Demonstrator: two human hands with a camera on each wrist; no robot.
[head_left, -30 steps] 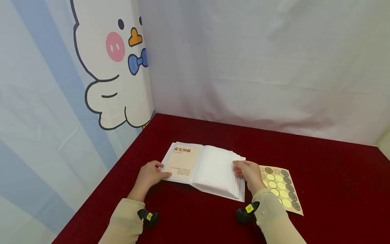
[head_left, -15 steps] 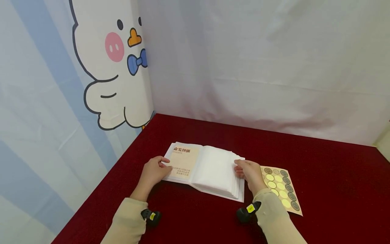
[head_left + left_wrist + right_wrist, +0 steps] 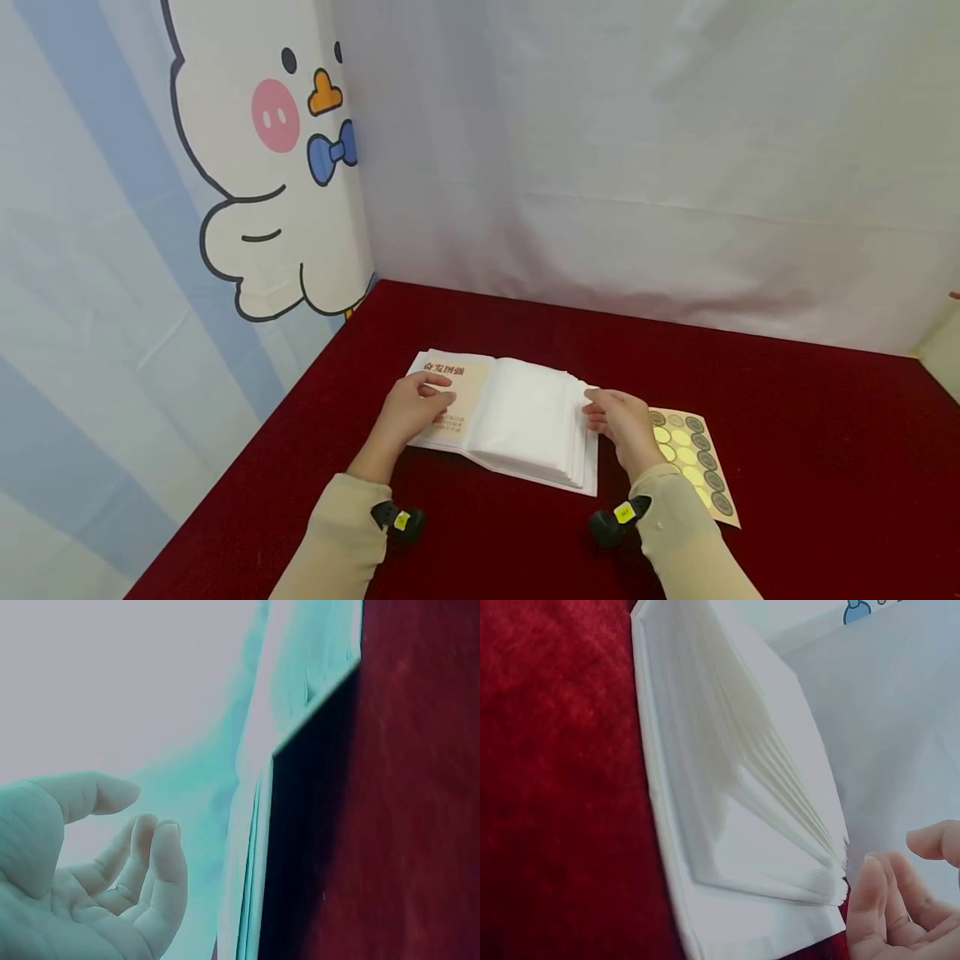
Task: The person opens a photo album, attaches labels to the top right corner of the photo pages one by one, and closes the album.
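Note:
An open white book (image 3: 521,417) lies on the red cloth, its left page beige with printed Chinese characters and its right page blank white. Over the left page hovers my left hand (image 3: 405,408), thumb and loosely bent fingers apart with nothing between them; the left wrist view shows the same gap between thumb (image 3: 112,793) and fingers. At the book's right edge is my right hand (image 3: 628,429). In the right wrist view its thumb (image 3: 937,840) stands apart from the curved fingers, close beside the fanned stack of pages (image 3: 780,787), and no page shows between them.
A beige sheet of round yellow and grey stickers (image 3: 686,454) lies right of the book, partly behind the right hand and forearm. Red cloth (image 3: 825,458) covers the table. White curtain (image 3: 637,167) hangs behind, and a cartoon-bird curtain (image 3: 262,208) on the left.
My left hand has lifted from the book's left edge and moved right and forward over the printed page. The right hand has stayed at the right edge, and the book lies unchanged.

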